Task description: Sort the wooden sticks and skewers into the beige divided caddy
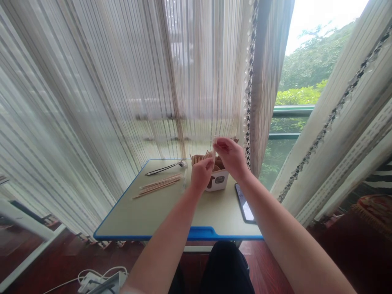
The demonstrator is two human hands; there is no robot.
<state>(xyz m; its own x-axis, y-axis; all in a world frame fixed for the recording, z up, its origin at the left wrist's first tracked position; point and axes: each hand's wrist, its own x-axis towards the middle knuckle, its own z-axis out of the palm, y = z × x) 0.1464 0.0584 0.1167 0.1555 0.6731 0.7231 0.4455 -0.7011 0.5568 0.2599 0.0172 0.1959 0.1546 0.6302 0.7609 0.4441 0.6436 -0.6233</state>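
Above the box, my left hand [202, 173] and my right hand [231, 155] are close together with their fingers pinched. Between their fingertips runs a thin pale strip [214, 156], partly see-through like a plastic sleeve; what is inside it, if anything, I cannot make out. Right under the hands stands a white and brown cardboard box [218, 183], with several thin wooden sticks [199, 159] poking out of its open top. My hands cover part of the box. Left of it, several loose wooden chopsticks [157, 185] lie side by side on the table.
A metal slotted spoon [167, 168] lies behind the chopsticks, and a clear plastic strip [184, 181] beside them. At the right edge of the blue-rimmed table [147, 220] is a phone [245, 204]. Sheer curtains [122, 81] hang directly behind. A white power strip [94, 282] is on the floor.
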